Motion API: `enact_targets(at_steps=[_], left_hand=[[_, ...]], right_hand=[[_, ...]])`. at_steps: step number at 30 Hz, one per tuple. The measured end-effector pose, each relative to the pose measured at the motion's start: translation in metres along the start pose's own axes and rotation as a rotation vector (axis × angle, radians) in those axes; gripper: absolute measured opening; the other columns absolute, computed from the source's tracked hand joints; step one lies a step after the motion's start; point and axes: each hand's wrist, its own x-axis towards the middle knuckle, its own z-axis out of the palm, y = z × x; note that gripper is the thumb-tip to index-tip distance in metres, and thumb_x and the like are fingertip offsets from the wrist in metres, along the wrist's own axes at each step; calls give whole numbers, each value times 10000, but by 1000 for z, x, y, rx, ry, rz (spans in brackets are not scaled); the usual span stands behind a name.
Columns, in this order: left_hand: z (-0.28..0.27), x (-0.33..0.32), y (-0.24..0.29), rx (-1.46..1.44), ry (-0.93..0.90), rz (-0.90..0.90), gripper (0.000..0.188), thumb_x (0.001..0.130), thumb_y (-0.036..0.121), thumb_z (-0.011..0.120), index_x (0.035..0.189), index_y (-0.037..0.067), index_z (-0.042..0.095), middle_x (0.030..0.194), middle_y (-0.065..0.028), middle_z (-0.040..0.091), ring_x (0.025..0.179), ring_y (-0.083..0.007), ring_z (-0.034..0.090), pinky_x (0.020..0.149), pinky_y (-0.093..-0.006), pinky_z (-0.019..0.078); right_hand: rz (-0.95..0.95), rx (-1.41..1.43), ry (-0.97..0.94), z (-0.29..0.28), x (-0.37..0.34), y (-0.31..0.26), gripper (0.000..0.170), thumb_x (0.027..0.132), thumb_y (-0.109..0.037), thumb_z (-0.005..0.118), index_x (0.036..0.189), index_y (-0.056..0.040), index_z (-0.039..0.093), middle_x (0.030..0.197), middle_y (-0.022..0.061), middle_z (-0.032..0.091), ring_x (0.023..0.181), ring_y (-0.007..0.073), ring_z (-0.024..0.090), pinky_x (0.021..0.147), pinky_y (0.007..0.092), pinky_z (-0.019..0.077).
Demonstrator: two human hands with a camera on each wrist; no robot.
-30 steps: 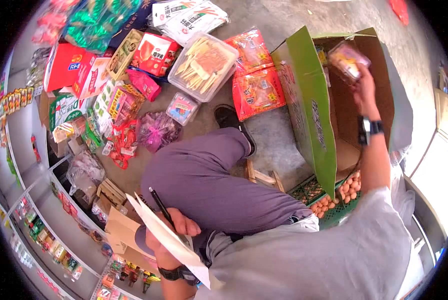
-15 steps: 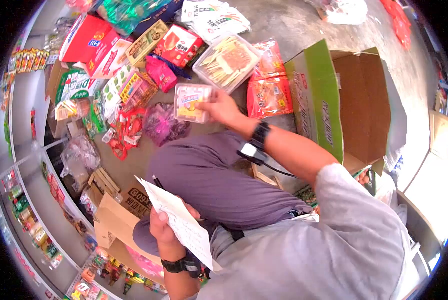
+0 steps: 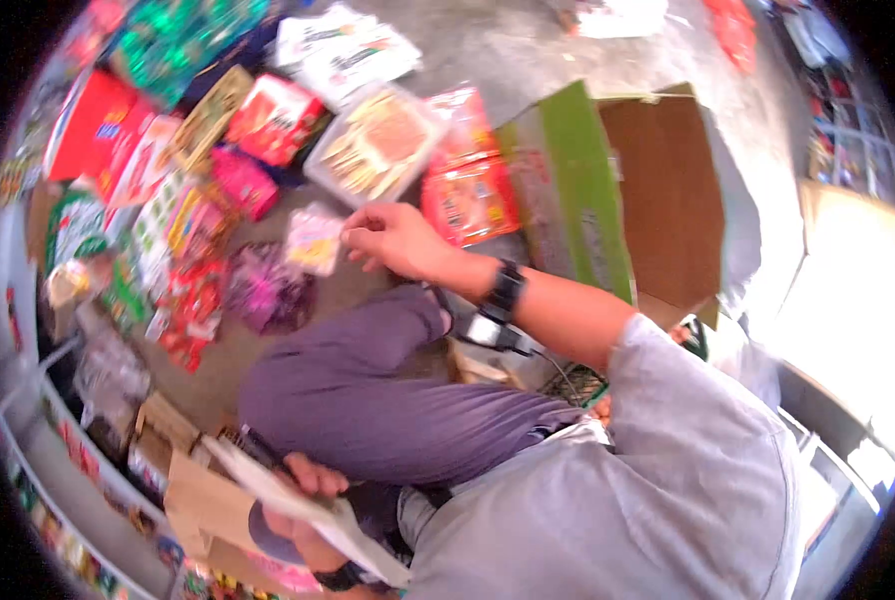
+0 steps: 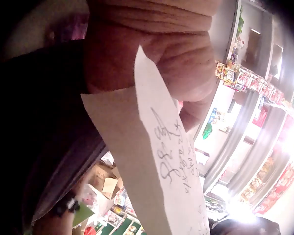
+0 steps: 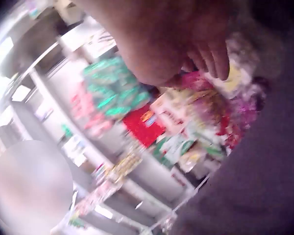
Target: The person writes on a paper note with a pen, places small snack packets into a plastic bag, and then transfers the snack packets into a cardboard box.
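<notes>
A small clear plastic box with a yellow-and-pink label sits on the floor among the packets. Right beside it is my right hand, fingers loosely bent with nothing between them. In the right wrist view the fingers hang over the yellow-labelled box. By my lap, my left hand holds folded sheets of paper; a dark pen shows at their upper edge. Handwriting covers the paper in the left wrist view.
A tub of skewers, orange-red packs and a purple bag lie around the right hand. An open green carton stands to the right. A brown carton and shelves are on the left.
My right hand carried the plastic box from the green carton leftward to the packets and let go of it. The left hand keeps the paper, now tilted more edge-on.
</notes>
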Motion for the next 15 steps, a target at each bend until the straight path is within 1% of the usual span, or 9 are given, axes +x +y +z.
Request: enact_targets(at_steps=[2, 3, 4, 6, 8, 10, 12, 13, 15], left_hand=[[10, 10, -1, 69, -75, 4, 309, 1028, 304, 522, 822, 74, 520, 851, -116, 519, 704, -299, 639, 692, -493, 585], [20, 12, -1, 75, -44, -14, 358, 1032, 312, 519, 769, 77, 461, 845, -111, 518, 707, -298, 644, 695, -493, 584], [37, 11, -6, 121, 10, 14, 356, 1024, 320, 538, 776, 72, 473, 836, -114, 518, 713, -302, 652, 692, -498, 582], [44, 11, -8, 99, -38, -28, 319, 1009, 293, 570, 801, 66, 488, 876, -121, 534, 774, -316, 666, 749, -518, 573], [30, 35, -1, 45, -399, -217, 306, 998, 302, 597, 853, 49, 505, 978, -148, 553, 855, -358, 668, 853, -553, 533], [41, 34, -12, 75, -438, -171, 224, 1019, 239, 575, 892, 69, 502, 978, -92, 474, 990, -306, 619, 855, -510, 479], [89, 29, -15, 87, -184, -227, 216, 1000, 283, 603, 921, 81, 592, 998, -101, 549, 907, -293, 607, 821, -463, 473], [105, 27, -16, 97, -51, -257, 225, 990, 305, 616, 935, 88, 638, 1008, -105, 586, 865, -286, 601, 805, -440, 469], [112, 35, -18, 95, -104, -262, 216, 993, 295, 616, 948, 85, 642, 1021, -111, 589, 891, -296, 611, 825, -443, 470]], right_hand=[[-366, -330, 153, -53, -68, -76, 137, 956, -124, 649, 1004, 2, 674, 893, 66, 690, 785, 137, 663, 705, 286, 559], [-655, -494, 403, -85, -95, -106, 182, 926, -197, 658, 968, -26, 703, 837, 49, 708, 774, 130, 667, 699, 269, 530], [-743, -523, 610, -121, -112, -128, 184, 931, -195, 641, 951, -21, 697, 817, 47, 698, 767, 122, 663, 707, 257, 523], [-727, -412, 850, -197, -131, -157, 167, 934, -170, 616, 923, -24, 698, 805, 46, 696, 780, 114, 664, 706, 267, 530], [-497, -358, 940, -281, -118, -134, 220, 928, -196, 613, 933, 7, 698, 828, 93, 713, 784, 159, 675, 721, 302, 543], [-127, -659, 992, -397, -79, -60, 369, 904, -312, 639, 1022, 32, 706, 951, 183, 734, 860, 289, 708, 794, 378, 555], [116, -941, 954, -463, -42, 25, 535, 867, -442, 648, 1115, 29, 699, 1112, 252, 701, 989, 412, 684, 902, 437, 532], [223, -1042, 888, -461, -41, 38, 560, 862, -478, 648, 1141, 5, 702, 1157, 255, 685, 1040, 429, 663, 937, 454, 517], [471, -1123, 735, -459, -36, 57, 647, 874, -591, 613, 1174, -26, 704, 1216, 270, 656, 1128, 432, 630, 992, 475, 491]])
